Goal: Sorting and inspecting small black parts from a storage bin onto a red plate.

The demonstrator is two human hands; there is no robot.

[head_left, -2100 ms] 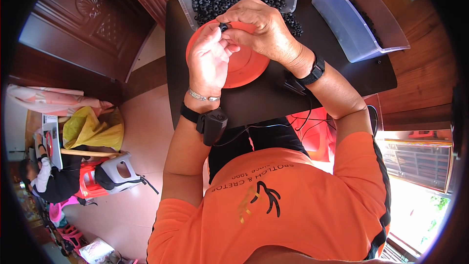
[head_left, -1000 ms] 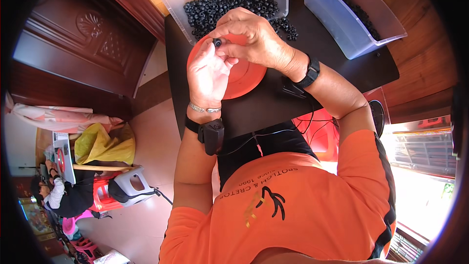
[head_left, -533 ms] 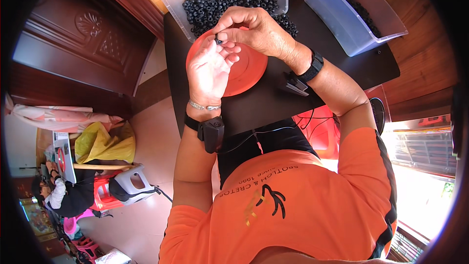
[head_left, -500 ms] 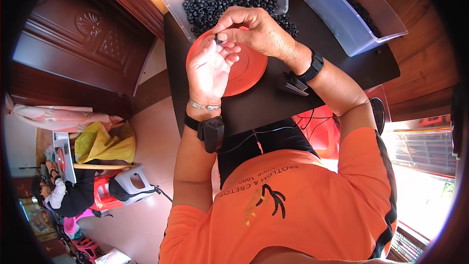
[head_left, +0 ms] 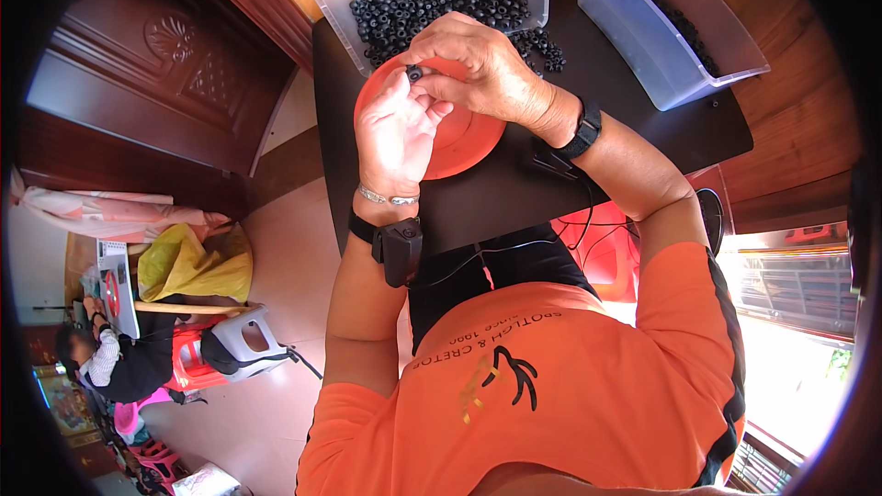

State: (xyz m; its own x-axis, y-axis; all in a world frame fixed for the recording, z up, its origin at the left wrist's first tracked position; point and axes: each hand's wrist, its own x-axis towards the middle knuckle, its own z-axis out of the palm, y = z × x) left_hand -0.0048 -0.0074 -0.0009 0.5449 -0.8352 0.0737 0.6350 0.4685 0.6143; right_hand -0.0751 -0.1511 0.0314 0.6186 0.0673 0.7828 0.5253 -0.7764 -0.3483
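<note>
Above an orange-red round plate (head_left: 464,149), my two hands meet around a small black ring-shaped part (head_left: 414,73) with a hole in it. My left hand (head_left: 393,133), palm up with its lower fingers curled, has its thumb and fingertip at the part's left side. From the right, my right hand (head_left: 482,69) comes in with thumb and forefinger closed at the same piece. Behind them, a clear plastic bin (head_left: 323,9) holds a heap of similar black parts (head_left: 441,0).
More loose black parts (head_left: 542,48) lie beside the bin on the dark table (head_left: 469,216). A second clear bin (head_left: 634,46) stands to the right with black pieces inside. Cables (head_left: 579,230) hang near my lap. At far left, another person (head_left: 119,367) sits by a chair (head_left: 243,344).
The black part has turned so its hole shows more plainly. My right fingers have shifted slightly around it, while my left hand keeps nearly the same pose.
</note>
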